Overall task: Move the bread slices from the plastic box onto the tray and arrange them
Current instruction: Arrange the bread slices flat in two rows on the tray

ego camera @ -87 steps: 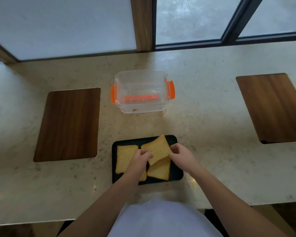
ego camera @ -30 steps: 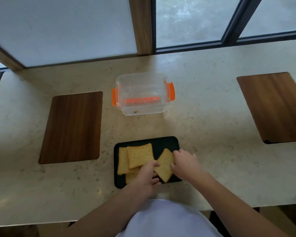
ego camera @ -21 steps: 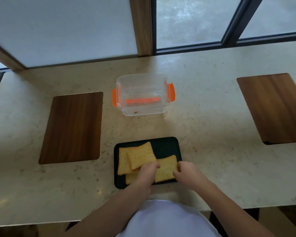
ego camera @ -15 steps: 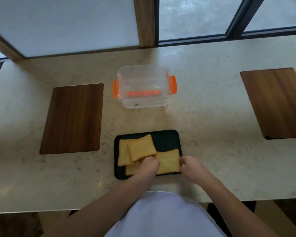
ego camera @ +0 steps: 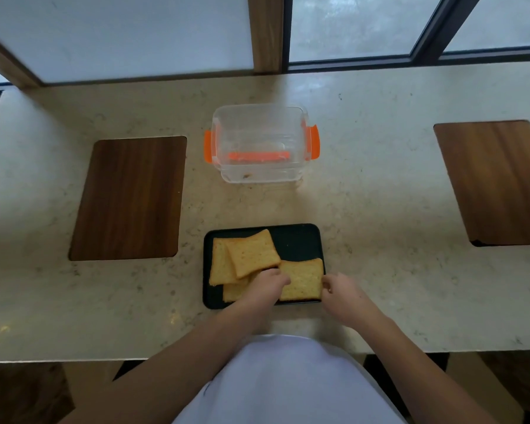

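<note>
Left board (ego camera: 129,198): dark wood panel set in the pale stone counter (ego camera: 380,209), well apart from the tray.
Plastic box (ego camera: 261,143): clear, with orange clips on its left and right sides, standing on the counter beyond the tray; only a few crumbs show inside.
Tray (ego camera: 297,240): black, at the near edge of the counter, in front of the person; its far right corner is bare.
Bread slices: all on the tray. A left slice (ego camera: 219,264) lies flat, a tilted slice (ego camera: 253,252) overlaps it on top, a near slice (ego camera: 234,292) peeks out underneath, and a right slice (ego camera: 303,280) fills the near right corner.
Left hand (ego camera: 266,290): fingers curled down onto the left edge of the right slice, covering part of the near slice; whether it pinches or only presses I cannot tell.
Right hand (ego camera: 343,296): fingertips at the right edge of the right slice, by the tray's rim; grip unclear.
Right board (ego camera: 496,182): a second wood panel, far right.
</note>
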`<state>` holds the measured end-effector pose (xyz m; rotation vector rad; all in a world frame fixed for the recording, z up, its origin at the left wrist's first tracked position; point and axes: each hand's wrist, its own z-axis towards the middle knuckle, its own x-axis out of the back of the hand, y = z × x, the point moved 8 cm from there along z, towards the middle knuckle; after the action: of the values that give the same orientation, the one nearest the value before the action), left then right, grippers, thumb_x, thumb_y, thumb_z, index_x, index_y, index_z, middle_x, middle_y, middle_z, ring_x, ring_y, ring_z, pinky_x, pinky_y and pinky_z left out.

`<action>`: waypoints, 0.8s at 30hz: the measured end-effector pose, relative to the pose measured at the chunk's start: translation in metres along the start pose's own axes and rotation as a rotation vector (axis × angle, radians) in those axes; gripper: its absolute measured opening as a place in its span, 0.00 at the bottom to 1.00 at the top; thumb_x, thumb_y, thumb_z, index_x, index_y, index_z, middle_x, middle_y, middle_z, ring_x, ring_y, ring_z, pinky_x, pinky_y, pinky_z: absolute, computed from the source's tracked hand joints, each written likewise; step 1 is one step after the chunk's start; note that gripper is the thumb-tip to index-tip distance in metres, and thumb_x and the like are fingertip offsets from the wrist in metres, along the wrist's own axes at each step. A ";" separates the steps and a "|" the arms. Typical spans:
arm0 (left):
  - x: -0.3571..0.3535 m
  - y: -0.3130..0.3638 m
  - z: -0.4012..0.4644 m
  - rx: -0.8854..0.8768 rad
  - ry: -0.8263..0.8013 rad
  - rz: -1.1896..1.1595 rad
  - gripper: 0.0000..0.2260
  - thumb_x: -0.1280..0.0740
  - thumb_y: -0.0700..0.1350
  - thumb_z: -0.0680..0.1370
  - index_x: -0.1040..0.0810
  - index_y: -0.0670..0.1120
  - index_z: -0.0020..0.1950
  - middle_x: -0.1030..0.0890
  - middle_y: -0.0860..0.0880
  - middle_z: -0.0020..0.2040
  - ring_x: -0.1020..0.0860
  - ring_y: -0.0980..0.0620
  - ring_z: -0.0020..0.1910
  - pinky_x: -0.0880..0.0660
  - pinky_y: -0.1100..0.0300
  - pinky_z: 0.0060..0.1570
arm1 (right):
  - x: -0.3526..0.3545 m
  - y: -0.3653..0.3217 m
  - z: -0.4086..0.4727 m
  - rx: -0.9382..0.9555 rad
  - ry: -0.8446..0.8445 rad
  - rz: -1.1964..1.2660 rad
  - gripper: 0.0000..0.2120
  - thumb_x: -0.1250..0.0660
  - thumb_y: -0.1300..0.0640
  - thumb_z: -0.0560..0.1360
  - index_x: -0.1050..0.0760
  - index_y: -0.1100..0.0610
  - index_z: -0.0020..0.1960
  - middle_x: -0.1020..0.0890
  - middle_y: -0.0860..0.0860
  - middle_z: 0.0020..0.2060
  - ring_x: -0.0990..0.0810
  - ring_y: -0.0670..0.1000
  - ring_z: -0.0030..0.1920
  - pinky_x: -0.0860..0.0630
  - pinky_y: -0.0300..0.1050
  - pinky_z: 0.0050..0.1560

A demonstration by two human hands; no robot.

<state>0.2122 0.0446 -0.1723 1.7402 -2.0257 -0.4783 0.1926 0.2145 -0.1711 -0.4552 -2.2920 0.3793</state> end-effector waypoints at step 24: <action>0.084 0.037 0.007 -0.071 0.323 -0.008 0.04 0.37 0.49 0.77 0.24 0.50 0.48 0.24 0.52 0.43 0.25 0.54 0.42 0.31 0.56 0.40 | 0.000 -0.063 0.066 -0.023 0.017 0.342 0.23 0.37 0.52 0.76 0.29 0.55 0.71 0.21 0.51 0.61 0.26 0.46 0.50 0.30 0.40 0.45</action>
<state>0.1670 -0.0331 -0.1508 1.6622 -1.7547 -0.2476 0.1316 0.1497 -0.1907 -0.8633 -2.2036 0.5140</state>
